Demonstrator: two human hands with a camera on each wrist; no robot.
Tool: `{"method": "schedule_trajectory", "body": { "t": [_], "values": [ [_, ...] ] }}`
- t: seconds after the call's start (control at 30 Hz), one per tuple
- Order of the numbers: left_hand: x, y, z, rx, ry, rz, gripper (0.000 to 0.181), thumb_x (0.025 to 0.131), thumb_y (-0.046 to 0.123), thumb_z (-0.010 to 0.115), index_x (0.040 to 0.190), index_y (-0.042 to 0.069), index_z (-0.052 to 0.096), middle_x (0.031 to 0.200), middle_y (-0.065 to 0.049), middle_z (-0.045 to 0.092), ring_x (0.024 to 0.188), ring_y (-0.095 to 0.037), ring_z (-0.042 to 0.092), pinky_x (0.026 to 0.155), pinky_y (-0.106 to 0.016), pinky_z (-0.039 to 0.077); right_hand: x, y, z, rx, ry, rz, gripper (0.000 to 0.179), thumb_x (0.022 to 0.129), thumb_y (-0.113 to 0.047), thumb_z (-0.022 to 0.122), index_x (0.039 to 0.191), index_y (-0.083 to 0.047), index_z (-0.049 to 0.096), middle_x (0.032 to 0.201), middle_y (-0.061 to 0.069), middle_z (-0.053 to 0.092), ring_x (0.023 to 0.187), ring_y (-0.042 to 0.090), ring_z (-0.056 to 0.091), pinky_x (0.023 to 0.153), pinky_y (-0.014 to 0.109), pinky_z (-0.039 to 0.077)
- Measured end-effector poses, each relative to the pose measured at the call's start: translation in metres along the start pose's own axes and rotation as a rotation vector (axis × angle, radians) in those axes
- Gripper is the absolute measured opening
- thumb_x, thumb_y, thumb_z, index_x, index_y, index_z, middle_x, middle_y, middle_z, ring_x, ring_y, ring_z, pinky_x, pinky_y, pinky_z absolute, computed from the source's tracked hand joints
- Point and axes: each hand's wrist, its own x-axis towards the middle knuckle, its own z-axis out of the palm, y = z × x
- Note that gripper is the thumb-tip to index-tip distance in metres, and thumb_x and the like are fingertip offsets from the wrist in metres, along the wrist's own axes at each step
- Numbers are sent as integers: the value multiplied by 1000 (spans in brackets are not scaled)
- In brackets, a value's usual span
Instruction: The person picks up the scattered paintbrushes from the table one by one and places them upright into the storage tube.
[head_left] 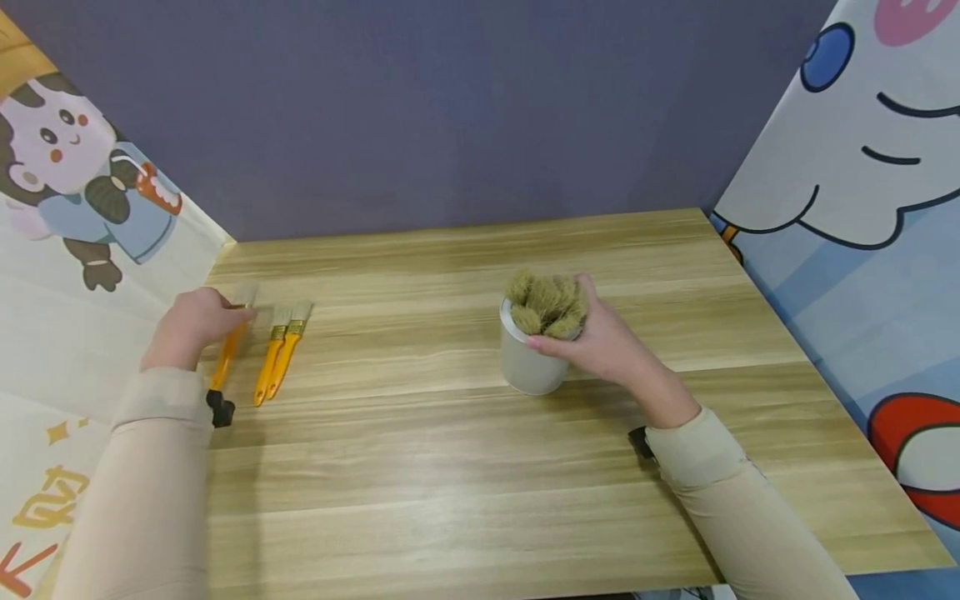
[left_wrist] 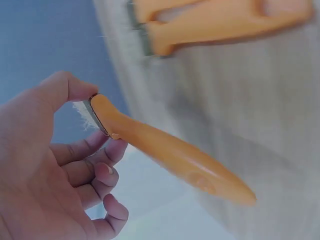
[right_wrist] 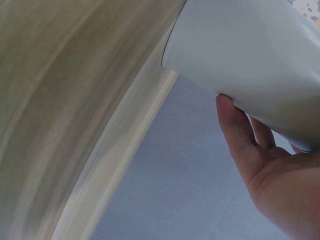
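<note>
My left hand point(head_left: 197, 323), at the left of the table, pinches a paintbrush point(head_left: 227, 357) between thumb and fingers at its metal band. In the left wrist view the orange handle point(left_wrist: 175, 155) slants down to the right, while the pale bristles point toward the palm. Two more orange-handled paintbrushes point(head_left: 283, 354) lie side by side just right of that hand. Right of the table's middle, my right hand point(head_left: 603, 337) holds a white cup point(head_left: 528, 367) around its right side. Several bushy tan bristle tufts point(head_left: 546, 302) fill the cup's mouth. The right wrist view shows fingertips against the cup wall point(right_wrist: 250, 50).
The light wood-grain table point(head_left: 420, 450) runs back to a plain grey-purple wall panel point(head_left: 465, 117). Cartoon-printed panels stand along the left point(head_left: 45, 333) and right point(head_left: 862, 317) sides. A dark strap piece point(head_left: 641, 442) shows by the right sleeve.
</note>
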Motion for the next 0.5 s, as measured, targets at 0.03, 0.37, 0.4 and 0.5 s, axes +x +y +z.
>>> {"method": "schedule_trajectory", "body": {
  "t": [0.03,0.37,0.4,0.5],
  "values": [
    [-1,3,-4,-5,28,11,61,100,45,65,115,-14,70,96,-29,71,77,-34,61,63,-42,49,0,0,0,-4,2,-1,102,84,-58,87,153,-13,27,152,19,53,146,41,52,121,65,41],
    [-10,49,-36,-159,180,89,63,100,46,66,130,-9,59,130,-38,63,108,-48,62,86,-60,53,0,-1,0,-17,0,-11,101,84,-57,87,153,-12,27,152,19,53,146,42,52,121,65,40],
    [-11,55,-38,-180,188,105,62,100,46,66,131,-8,59,130,-37,64,109,-47,63,86,-60,53,0,-2,0,-18,0,-12,101,84,-57,87,153,-12,28,152,19,53,146,42,52,121,65,40],
    [-13,71,-43,-240,199,160,60,101,45,68,134,-5,59,129,-32,64,111,-43,61,88,-56,51,0,-1,-1,-24,1,-16,101,84,-57,87,153,-13,28,151,18,54,145,41,52,121,65,40]
  ]
}}
